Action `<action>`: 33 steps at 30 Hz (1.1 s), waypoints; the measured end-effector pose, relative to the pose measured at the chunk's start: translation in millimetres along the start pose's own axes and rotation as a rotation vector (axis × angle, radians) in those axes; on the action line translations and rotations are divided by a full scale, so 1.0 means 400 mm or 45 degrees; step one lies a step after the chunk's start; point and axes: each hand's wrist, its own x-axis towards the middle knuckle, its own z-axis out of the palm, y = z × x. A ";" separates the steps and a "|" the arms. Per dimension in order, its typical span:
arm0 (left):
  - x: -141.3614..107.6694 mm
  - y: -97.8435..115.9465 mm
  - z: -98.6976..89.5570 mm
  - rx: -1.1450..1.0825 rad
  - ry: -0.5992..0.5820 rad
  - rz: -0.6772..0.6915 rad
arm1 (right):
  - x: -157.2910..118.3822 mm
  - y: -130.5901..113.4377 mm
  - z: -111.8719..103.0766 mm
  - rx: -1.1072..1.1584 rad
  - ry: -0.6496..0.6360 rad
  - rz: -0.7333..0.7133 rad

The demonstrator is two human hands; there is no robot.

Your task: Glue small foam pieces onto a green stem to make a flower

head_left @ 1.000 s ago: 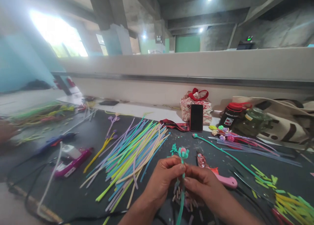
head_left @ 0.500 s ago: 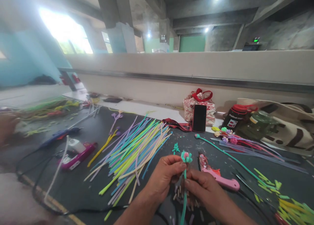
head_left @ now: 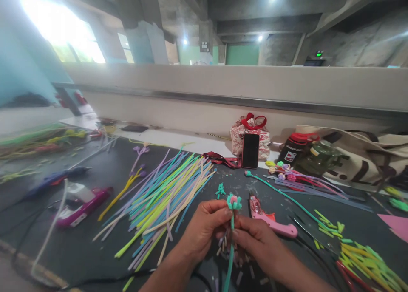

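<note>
A pipe-cleaner flower (head_left: 233, 201) with teal petals, a pink centre and a long teal stem stands upright between my hands. My left hand (head_left: 205, 226) pinches it just below the head. Lower down, my right hand (head_left: 255, 237) is closed on the stem, whose end hangs toward the bottom edge. Short cut pieces (head_left: 239, 258) of pipe cleaner lie on the table beneath. Just beyond the flower is a small cluster of teal pieces (head_left: 220, 191). A pink glue gun (head_left: 274, 225) rests right of it, beside another teal-stemmed flower (head_left: 283, 192).
A broad pile of coloured pipe cleaners (head_left: 168, 198) lies left of my hands. Farther left are a purple-and-white glue gun (head_left: 81, 209) and cables. Scissors (head_left: 314, 232) and yellow-green pieces (head_left: 366, 258) lie right. A phone (head_left: 250, 151), bottle (head_left: 291, 151) and bags (head_left: 357, 151) stand behind.
The view has turned slightly right, so the table things sit farther left. A blurred hand at the far left has gone out of view. My grip on the flower looks the same.
</note>
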 end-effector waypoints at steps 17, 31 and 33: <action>0.005 -0.002 -0.002 0.294 -0.084 -0.088 | -0.035 0.009 -0.038 0.177 0.117 0.010; 0.007 0.002 0.006 0.218 0.001 0.052 | 0.006 0.024 -0.044 -0.194 0.035 -0.035; 0.004 0.003 0.009 0.173 -0.030 0.026 | 0.013 0.016 -0.048 -0.271 -0.004 -0.050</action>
